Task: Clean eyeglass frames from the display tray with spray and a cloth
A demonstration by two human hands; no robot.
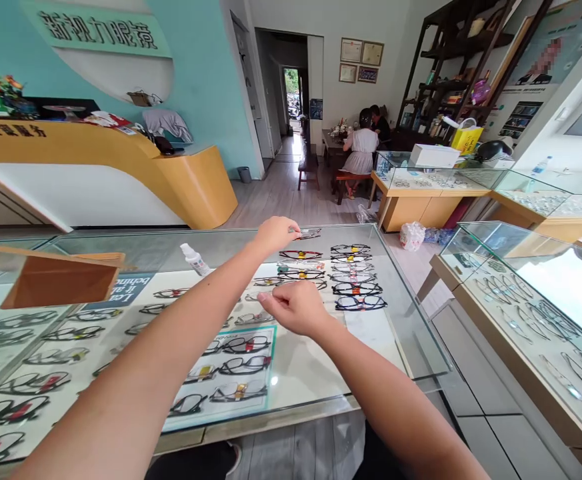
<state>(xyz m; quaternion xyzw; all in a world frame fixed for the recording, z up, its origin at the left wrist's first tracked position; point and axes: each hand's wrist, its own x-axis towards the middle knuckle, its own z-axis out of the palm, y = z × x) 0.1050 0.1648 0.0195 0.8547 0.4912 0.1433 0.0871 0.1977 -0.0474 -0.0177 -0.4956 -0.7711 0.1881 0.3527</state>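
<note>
In front of you runs a glass-topped display counter, with a white spray bottle and a wooden box toward its left. On your right you have two neighbouring columns of eyeglasses, while more spectacle frames lie in rows to your left and on a teal-edged sheet close to you. You cannot tell for every pair whether it sits on the glass or beneath it.
</note>
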